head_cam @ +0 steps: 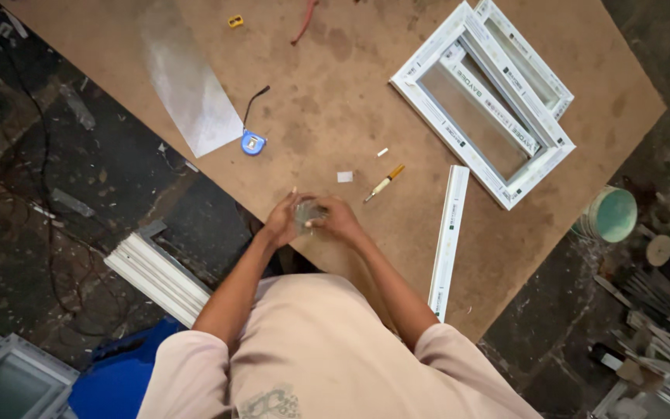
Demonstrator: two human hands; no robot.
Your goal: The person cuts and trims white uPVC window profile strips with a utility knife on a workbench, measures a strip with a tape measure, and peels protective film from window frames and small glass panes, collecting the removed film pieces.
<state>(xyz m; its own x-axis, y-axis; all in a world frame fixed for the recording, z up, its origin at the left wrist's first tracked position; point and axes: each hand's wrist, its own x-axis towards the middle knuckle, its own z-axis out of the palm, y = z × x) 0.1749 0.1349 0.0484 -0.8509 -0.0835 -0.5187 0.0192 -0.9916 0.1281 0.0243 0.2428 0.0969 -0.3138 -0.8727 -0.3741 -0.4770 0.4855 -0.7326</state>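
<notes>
A brown board surface [335,101] fills most of the view, set at an angle over a dark, littered floor [32,233]. On its right part lies a white window frame [481,109], with a second frame tucked under its far edge. A pale translucent sheet [184,85] lies on the left part, tapering toward the near edge. A single white profile strip [448,237] lies just below the frame, running toward the person. Off the surface to the left, a bundle of white profile strips [157,275] rests on the floor, and a green bucket [610,215] stands to the right. A blue tape measure [253,143] sits at the tip of the sheet. A yellow-handled screwdriver [385,183] lies near the hands. At the near edge of the surface, the left hand [282,219] and right hand [339,219] meet, both curled around a small clear, glassy object [309,212] held between them; its exact kind cannot be told.
</notes>
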